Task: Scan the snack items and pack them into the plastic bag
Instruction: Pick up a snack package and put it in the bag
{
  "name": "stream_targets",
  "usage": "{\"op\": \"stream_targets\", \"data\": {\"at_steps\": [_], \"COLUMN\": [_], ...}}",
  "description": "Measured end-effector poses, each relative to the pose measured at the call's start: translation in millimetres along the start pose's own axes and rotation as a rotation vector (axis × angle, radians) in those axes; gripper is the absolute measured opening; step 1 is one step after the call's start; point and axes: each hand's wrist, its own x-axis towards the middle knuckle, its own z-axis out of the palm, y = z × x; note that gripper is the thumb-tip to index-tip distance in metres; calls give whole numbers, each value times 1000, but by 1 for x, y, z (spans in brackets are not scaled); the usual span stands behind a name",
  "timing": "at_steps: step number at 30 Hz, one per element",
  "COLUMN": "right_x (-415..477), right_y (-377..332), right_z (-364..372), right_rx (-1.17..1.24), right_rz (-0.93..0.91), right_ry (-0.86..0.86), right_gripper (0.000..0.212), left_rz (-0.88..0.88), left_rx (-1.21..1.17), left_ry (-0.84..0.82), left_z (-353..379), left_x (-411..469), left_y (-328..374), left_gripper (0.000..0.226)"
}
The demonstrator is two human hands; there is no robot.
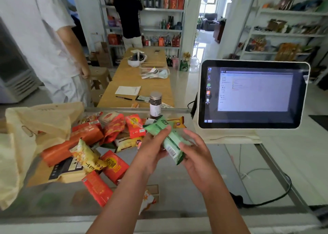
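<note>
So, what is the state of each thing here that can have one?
Green packet: held up in both hands.
Left hand: grips the packet.
Right hand: holds its lower end.
Bag: slack on counter.
Screen: on.
Jar: upright, lidded.
Other snacks: loose on counter.

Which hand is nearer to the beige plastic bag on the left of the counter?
Left. The left hand grips the green packet on the side facing the plastic bag, with snack packs lying between. The right hand holds the packet's other side, farther off, nearer the screen.
</note>
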Motion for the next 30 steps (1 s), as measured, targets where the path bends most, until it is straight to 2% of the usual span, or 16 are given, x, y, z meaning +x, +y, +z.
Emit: {"op": "stream_targets", "data": {"at_steps": [2,4,7,10,11,16,19,21,23,25,27,30], "right_x": [1,1,1,1,2,1,2,2,2,1,1,1], "right_y": [1,2,1,-3,-4,1,15,24,26,24,21,15], "right_z": [3,6,12,16,16,21,26,26,21,14,5,-9], "right_rx": [21,8,-155,-354,-415,-659,-752,-832,-935,-1009,-990,-864], "right_rz": [-31,-66,-114,-168,-189,-227,-232,-276,-305,-296,-256,-141], "right_ry": [116,194,200,171,166,57,102,194,277,314,314,306], "right_gripper": [36,36,34,36,36,29,21,16,12,12,15,17], "left_rz": [-8,-18,81,160,147,4,87,183,198,163,81,35], "left_rx": [-63,-96,4,264,353,706,841,824,767,679,549,516], "left_ry": [17,-34,-86,-208,-253,-483,-457,-387,-375,-387,-378,-353], "left_z": [-8,-19,-43,-74,-82,-95,-74,-57,-48,-44,-40,-28], "left_x": [-2,-5,-7,-10,-12,-6,-9,-10,-12,-10,-8,-2], "left_y": [4,7,11,20,24,44,37,21,5,-10,-20,-36], "left_gripper": [22,26,47,76,80,38,27,22,19,26,29,34]}}
